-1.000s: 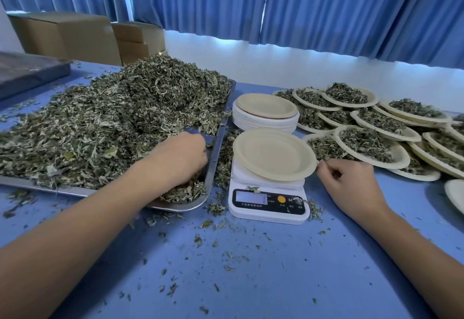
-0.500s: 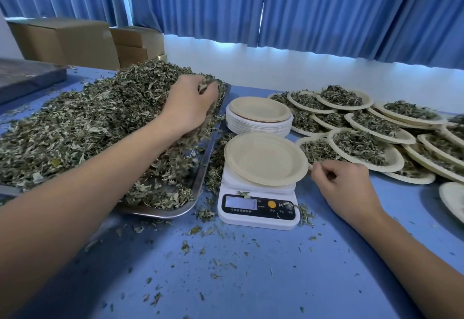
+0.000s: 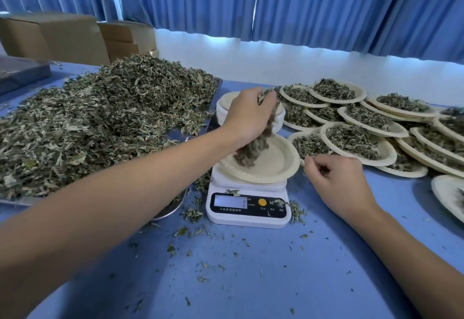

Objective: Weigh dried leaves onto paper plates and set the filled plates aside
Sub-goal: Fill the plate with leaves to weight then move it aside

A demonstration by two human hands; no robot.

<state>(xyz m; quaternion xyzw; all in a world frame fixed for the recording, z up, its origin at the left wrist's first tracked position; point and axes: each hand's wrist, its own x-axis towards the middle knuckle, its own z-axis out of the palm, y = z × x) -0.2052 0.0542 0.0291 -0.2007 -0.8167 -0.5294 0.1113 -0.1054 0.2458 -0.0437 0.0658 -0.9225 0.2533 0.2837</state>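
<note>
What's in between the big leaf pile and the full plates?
The scale carrying one plate, and a stack of empty plates behind it, in the head view.

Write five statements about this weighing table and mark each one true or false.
1. The left hand lets dried leaves fall onto the plate on the scale. True.
2. The filled plates lie left of the scale. False: they lie to its right.
3. A stack of empty plates stands behind the scale. True.
4. The right hand lifts a filled plate. False: it rests on the table, fingers curled.
5. The leaf pile sits in a cardboard box. False: it lies on a metal tray.
</note>
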